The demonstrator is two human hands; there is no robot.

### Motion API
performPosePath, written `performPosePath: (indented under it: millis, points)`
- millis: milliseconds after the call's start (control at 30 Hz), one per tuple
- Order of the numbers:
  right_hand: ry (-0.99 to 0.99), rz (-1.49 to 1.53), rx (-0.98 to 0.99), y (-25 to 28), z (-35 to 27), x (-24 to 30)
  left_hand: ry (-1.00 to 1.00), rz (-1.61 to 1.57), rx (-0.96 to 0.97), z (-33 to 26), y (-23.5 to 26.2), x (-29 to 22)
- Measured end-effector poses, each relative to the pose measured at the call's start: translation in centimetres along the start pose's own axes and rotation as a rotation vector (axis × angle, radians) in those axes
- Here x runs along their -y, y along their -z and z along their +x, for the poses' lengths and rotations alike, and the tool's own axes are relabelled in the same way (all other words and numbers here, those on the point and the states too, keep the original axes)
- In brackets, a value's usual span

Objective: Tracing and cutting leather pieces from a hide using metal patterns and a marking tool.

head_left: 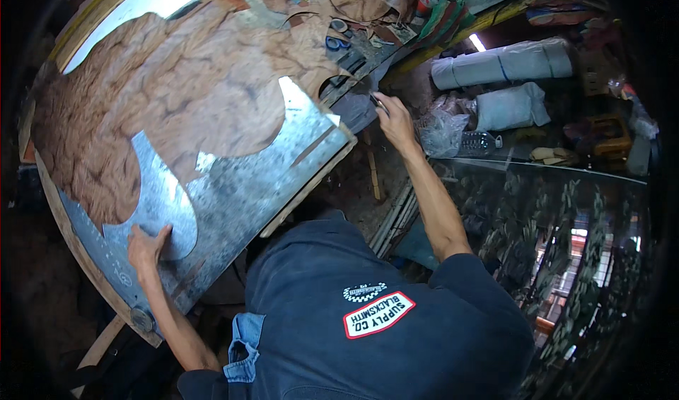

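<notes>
My left hand (145, 248) lies flat, fingers apart, on a grey metal template piece (163, 202) that rests on the metal-topped workbench (247, 188). A large wrinkled brown leather hide (177, 89) covers most of the bench, with a curved cut-out beside the template. My right hand (392, 120) reaches out past the bench's right corner and is closed on a small dark tool (377, 101); what kind of tool I cannot tell.
Blue-handled scissors (338, 43) and leather scraps lie at the bench's far end. Right of the bench are rolled grey sheets (502, 64), a plastic bottle (481, 142), a plastic bag (442, 128) and a glass pane (552, 209). Wooden strips (373, 170) lie on the floor.
</notes>
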State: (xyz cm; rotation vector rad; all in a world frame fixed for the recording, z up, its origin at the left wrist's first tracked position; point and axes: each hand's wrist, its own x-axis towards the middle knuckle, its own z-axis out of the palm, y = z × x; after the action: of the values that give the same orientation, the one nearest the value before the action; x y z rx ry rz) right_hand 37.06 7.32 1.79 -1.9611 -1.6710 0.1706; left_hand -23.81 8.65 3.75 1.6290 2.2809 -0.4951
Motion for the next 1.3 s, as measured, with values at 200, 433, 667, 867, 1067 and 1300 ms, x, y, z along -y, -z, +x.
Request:
performPosePath:
  millis: [200,433,667,867,1067,1300]
  points:
    - [0.052,-0.090,0.007,-3.5,10.0,-12.0,0.059,-0.077,0.126,0.9,0.2,-5.8]
    - [0.207,0.036,0.107,-3.8,11.8,-14.0,0.069,-0.166,0.111,1.5,-1.0,-7.2]
    - [0.152,-0.019,0.154,-1.9,11.2,-14.7,0.115,-0.109,0.216,1.0,0.4,-11.0]
    - [0.259,-0.008,0.144,-2.9,11.3,-13.4,0.126,-0.204,0.200,1.2,-1.3,-8.0]
    - [0.233,-0.062,0.167,-2.8,10.0,-11.2,0.085,-0.315,0.170,1.5,-1.9,-5.0]
    - [0.220,-0.081,0.195,-1.3,8.9,-8.4,0.180,-0.252,0.230,1.2,-3.2,-2.7]
